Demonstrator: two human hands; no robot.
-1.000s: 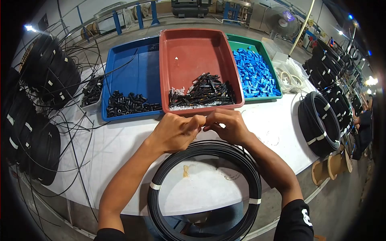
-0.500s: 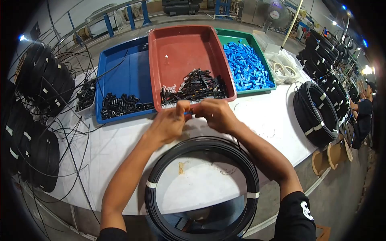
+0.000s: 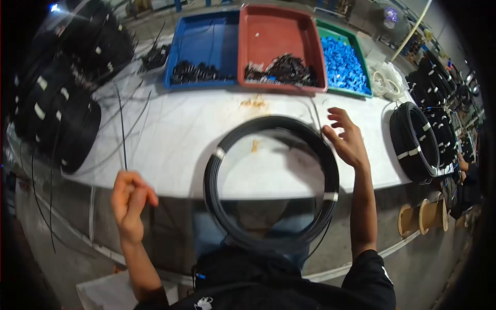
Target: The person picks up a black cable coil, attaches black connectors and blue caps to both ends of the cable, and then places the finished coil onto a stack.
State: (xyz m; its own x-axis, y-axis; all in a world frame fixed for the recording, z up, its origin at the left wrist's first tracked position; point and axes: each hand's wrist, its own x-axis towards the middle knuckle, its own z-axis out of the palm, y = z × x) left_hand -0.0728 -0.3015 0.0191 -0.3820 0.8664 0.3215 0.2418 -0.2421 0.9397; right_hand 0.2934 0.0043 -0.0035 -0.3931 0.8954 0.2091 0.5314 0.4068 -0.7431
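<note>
My left hand point(image 3: 130, 209) is out over the table's front left edge, fingers curled in with the thumb against them. A loose black cable point(image 3: 122, 124) runs down the table to the top of this hand; what the fingers hold, if anything, I cannot tell. My right hand point(image 3: 349, 139) is open to the right of a black cable coil point(image 3: 214, 181), fingers spread and empty. White tape bands bind the coil, which overhangs the front edge above my lap. Its free cable end point(image 3: 315, 109) points up toward the red tray, close to my right fingertips.
Across the back stand a blue tray point(image 3: 194, 39) with black connector parts, a red tray point(image 3: 279, 28) with dark slim parts, and a green tray point(image 3: 368, 77) of blue clips. Cable coils point(image 3: 57, 111) pile up at left, more coils point(image 3: 413, 139) at right. Wooden spools point(image 3: 424, 217) are below.
My hands have parted from together at the red tray's front edge: the left swung down and left, the right moved right and opened. The view has tilted downward.
</note>
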